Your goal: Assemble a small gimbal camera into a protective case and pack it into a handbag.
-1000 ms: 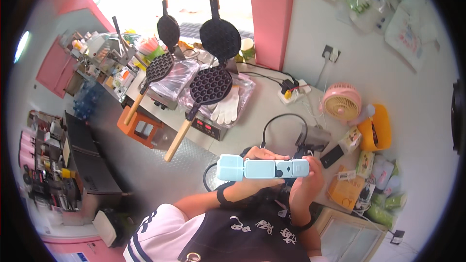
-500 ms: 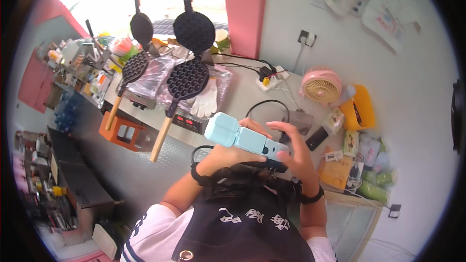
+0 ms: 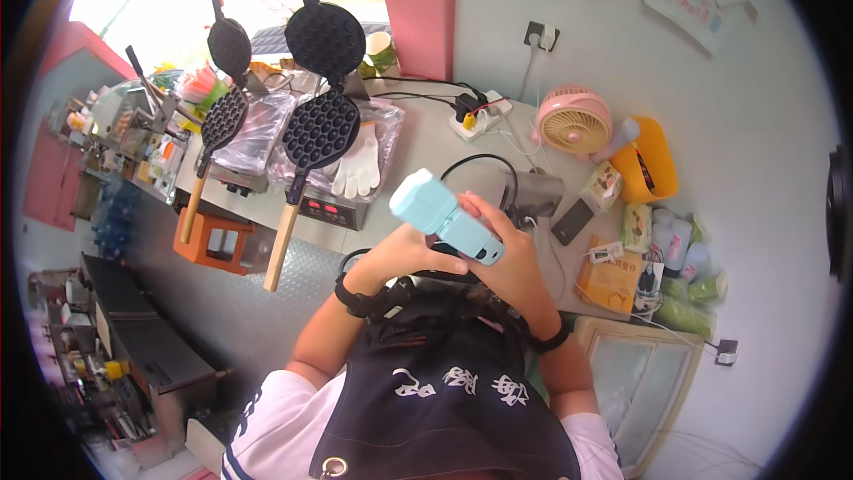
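Note:
In front of my chest I hold a light blue handheld device [image 3: 444, 218] with a wide angular head pointing up and left and dark spots at its lower end. My left hand [image 3: 404, 260] grips its near-left side, with the thumb lying along the lower end. My right hand [image 3: 515, 268] wraps the lower right end, its fingers on the far side. What kind of device it is cannot be made out. Beyond it, on the counter, a waffle iron [image 3: 322, 132] with round hollows lies open, its wooden handle [image 3: 286, 244] sticking out towards me. A white glove [image 3: 357, 167] rests beside it.
A second open waffle iron [image 3: 224, 117] stands further left. On the counter's right side are a pink fan [image 3: 575, 122], a yellow container [image 3: 647, 169], a black phone [image 3: 572, 222] and a cardboard box [image 3: 611, 277]. A power strip [image 3: 480, 122] with cables lies near the wall.
My right hand, spread with fingers raised before, has closed round the device's lower end. The device has turned to a steeper slant. The whole view has shifted slightly.

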### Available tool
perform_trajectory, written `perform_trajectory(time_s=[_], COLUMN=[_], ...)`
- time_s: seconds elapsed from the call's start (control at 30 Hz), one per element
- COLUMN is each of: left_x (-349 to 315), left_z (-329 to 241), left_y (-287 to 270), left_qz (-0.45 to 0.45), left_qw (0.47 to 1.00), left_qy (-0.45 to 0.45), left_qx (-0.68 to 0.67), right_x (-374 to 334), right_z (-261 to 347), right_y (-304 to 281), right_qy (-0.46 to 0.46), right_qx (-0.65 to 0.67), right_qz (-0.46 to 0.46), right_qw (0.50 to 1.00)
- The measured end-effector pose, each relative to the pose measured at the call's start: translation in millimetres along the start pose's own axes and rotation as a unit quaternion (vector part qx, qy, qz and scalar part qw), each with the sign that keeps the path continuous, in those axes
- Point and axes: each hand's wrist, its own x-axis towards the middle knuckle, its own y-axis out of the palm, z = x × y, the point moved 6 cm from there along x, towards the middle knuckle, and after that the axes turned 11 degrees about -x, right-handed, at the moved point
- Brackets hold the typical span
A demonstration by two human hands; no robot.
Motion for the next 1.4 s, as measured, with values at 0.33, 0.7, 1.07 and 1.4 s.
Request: perform_trajectory(time_s=[0.33,0.7,1.07,1.4], left_x=[1.5,26.8,21.7,17.5], left_z=[-2.5,19.2,23.1,52.1], left_y=[-5.6,-13.9,-33.8,-40.8], left_qz=[-0.155,-0.121,-0.181,-0.172], left_qw=[0.966,0.922,0.924,0.943], left_qy=[0.133,0.012,0.02,0.027], left_qx=[-0.158,-0.368,-0.335,-0.284], right_x=[-14.1,-24.0,-23.2,-12.4], right_z=[-15.1,-32.6,-39.9,-41.8], right_y=[0.7,58.0,80.5,85.6], right_qy=[-0.041,0.107,0.103,0.144], right_qx=[-0.1,0.128,0.244,0.298], right_qz=[-0.197,-0.118,-0.055,-0.021], right_qw=[0.974,0.979,0.963,0.943])
